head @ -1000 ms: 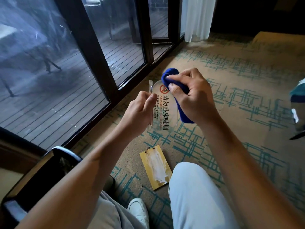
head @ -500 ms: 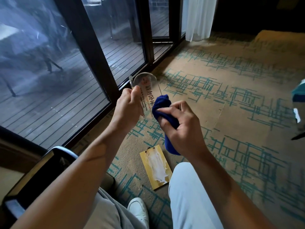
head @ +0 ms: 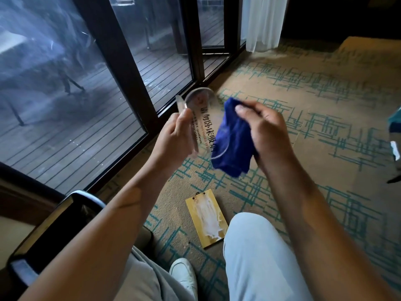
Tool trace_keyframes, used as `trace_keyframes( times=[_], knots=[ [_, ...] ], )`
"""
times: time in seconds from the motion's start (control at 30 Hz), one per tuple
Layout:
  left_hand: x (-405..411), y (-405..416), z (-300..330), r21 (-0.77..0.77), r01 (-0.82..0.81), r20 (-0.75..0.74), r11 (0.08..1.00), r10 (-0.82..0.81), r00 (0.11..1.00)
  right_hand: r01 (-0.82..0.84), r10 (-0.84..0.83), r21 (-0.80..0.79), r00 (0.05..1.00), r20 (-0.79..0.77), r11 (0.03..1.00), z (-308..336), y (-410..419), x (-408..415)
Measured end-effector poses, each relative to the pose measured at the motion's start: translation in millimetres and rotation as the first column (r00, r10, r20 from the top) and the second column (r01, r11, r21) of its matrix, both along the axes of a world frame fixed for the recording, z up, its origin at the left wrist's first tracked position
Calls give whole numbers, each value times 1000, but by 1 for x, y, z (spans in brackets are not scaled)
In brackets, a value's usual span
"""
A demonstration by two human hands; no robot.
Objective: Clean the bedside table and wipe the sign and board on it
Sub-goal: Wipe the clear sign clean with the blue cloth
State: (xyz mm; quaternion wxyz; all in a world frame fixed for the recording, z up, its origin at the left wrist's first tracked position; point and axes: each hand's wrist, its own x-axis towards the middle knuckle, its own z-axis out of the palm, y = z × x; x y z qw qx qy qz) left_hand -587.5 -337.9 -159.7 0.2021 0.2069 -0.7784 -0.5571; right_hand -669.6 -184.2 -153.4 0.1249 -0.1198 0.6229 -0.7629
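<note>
Step in hand: wiping the sign; judged from how the two hands meet over it, the cloth is being worked across its clear face.
Left hand: the left hand (head: 173,137) grips the sign by its left edge, thumb on the front and fingers curled behind, holding it up in the air above the floor.
Sign: the sign (head: 202,120) is a clear acrylic plate with a rounded top and dark printed characters; it stands roughly upright, tilted a little, between the two hands.
Right hand: the right hand (head: 263,129) is closed round a bunched blue cloth (head: 233,141), thumb pinching the top of the bundle.
Cloth and sign: the cloth lies behind or against the sign's right and lower part; whether it presses the back face or only sits beside it cannot be told.
Board: the board (head: 207,218), yellow with a pale smeared patch down its middle, lies flat on the carpet (head: 303,105) just beside the person's right knee, well below the hands.
Progress: the sign is under way; the board's smear suggests it is not yet wiped.
Next move calls for: a firm hold on the sign's edge while the cloth covers the remaining face, then setting it down and taking up the board.
</note>
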Motion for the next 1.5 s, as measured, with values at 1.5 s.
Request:
trace_keyframes(
  times=[1.5],
  knots=[
    [26, -7, 17, 266, 249, 107, 932, -285, 953, -290, 310, -120, 924, 222, 949, -9, 20, 27]
  ],
)
